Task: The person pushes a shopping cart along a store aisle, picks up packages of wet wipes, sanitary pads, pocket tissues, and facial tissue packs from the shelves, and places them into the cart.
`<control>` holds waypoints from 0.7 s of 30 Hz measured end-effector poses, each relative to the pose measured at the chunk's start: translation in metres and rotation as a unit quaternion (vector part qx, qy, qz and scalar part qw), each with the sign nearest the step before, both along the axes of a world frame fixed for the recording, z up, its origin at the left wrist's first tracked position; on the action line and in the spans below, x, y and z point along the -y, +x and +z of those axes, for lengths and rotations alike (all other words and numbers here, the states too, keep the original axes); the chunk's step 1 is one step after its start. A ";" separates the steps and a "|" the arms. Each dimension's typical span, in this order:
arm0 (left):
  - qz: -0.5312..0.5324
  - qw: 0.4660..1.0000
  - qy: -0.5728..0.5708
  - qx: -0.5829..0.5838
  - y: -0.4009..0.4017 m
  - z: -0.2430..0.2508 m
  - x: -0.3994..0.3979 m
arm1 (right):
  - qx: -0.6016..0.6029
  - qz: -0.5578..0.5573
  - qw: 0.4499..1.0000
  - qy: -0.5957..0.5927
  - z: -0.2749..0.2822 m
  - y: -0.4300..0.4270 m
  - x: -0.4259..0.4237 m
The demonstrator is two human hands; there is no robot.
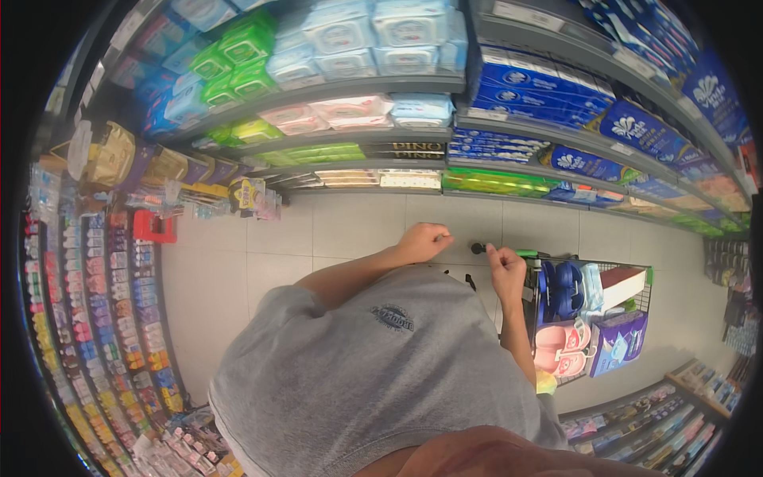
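My left hand [424, 241] is held out in front of my grey shirt, above the tiled floor. Its fingers are curled in, and nothing shows in them. To its right, my right hand [506, 269] is raised with curled fingers and shows no object in its grip. A small round black thing [478, 247], perhaps a caster, appears just beside its fingertips. Close to my right forearm stands a wire shopping cart [650, 292]. It holds dark blue slippers [567, 290], pink slippers [560, 349], a purple package [620, 343] and a white and brown box [623, 286].
Shelves ahead carry wet-wipe packs [343, 36] and blue tissue packs [536, 80]. Bottles and packs fill a tall shelf [89, 322] on the left, near a red basket or frame [155, 226]. Hanging goods [250, 197] jut out at the upper left. Low shelves [644, 417] stand at the lower right.
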State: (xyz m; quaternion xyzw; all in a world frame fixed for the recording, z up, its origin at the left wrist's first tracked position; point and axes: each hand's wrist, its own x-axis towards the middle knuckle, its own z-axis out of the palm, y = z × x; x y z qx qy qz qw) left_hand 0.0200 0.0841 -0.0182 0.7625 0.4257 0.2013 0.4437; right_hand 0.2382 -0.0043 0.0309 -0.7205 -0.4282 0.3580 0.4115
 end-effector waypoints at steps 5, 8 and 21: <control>0.089 0.993 -0.068 -0.028 -0.092 0.009 -0.051 | 0.054 0.108 0.993 -0.013 -0.008 -0.055 -0.057; 0.137 0.990 0.021 -0.034 -0.140 0.035 -0.096 | 0.067 0.156 0.985 0.031 0.005 -0.079 -0.103; 0.202 0.796 0.570 -0.027 -0.171 0.222 -0.302 | 0.319 0.207 0.768 0.515 0.188 -0.182 -0.359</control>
